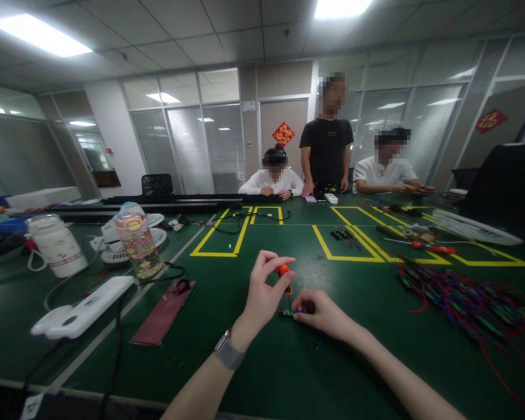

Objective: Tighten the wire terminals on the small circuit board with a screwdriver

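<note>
In the head view, my left hand (265, 289), with a watch (230, 350) on its wrist, grips the orange handle of a small screwdriver (284, 270) between thumb and fingers. The screwdriver stands about upright, its shaft pointing down at a small green circuit board (286, 313). Whether the tip touches the board is too small to tell. My right hand (317, 309) pinches the board's right end down at the green tabletop (262, 373). A short blue wire (319, 343) shows below my right hand.
A tangled heap of wired boards (468, 306) lies at right, beyond it a red-handled screwdriver (437, 247). At left are a pink phone (164, 312), a white device (85, 307), a clear bottle (139, 248) and a white bottle (56, 245). Several people are across the table.
</note>
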Tool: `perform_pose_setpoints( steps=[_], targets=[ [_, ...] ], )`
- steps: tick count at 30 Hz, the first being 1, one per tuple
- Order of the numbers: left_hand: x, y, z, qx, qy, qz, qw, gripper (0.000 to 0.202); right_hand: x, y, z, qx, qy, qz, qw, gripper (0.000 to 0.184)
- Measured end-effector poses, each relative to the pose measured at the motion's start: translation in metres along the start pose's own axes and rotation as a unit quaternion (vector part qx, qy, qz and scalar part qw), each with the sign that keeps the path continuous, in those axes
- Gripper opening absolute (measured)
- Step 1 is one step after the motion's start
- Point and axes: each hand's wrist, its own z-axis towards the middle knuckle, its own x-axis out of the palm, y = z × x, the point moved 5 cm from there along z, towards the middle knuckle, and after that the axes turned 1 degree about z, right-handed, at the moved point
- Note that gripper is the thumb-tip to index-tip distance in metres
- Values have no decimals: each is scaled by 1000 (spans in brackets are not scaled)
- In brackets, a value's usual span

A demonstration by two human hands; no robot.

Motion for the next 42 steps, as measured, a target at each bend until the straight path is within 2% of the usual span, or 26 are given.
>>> perform_pose_setpoints(
  steps=[4,9,13,16,20,23,27,33,39,42],
  targets=[
    [5,-2,-1,10,12,-10,1000,24,1,-1,0,0,4,4,1000,9],
    [9,-5,-4,-10,48,-37,998,28,1,0,0,6,7,5,1000,9],
    [6,-7,-5,31,1,16,999,16,2,-1,1,2,4,6,1000,9],
    [4,-4,-5,35,-28,36,998,14,2,0,1,3,2,-1,1000,10],
    [5,-2,-3,14,7,5,1000,28,0,2,0,10,7,-1,1000,11],
    [4,-2,-2,1,25,-13,1000,29,0,2,0,11,9,5,1000,10],
    [3,-4,-1,20,2,27,999,18,0,2,0,7,5,3,1000,10],
    [6,-2,-2,-5,35,-7,999,33,-1,3,-1,11,10,-4,1000,10],
    [3,-6,-2,9,11,25,1000,22,-1,3,0,4,3,-12,1000,9],
    [5,-4,-1,4,17,18,1000,27,0,2,0,5,7,-10,1000,9]
  ],
)
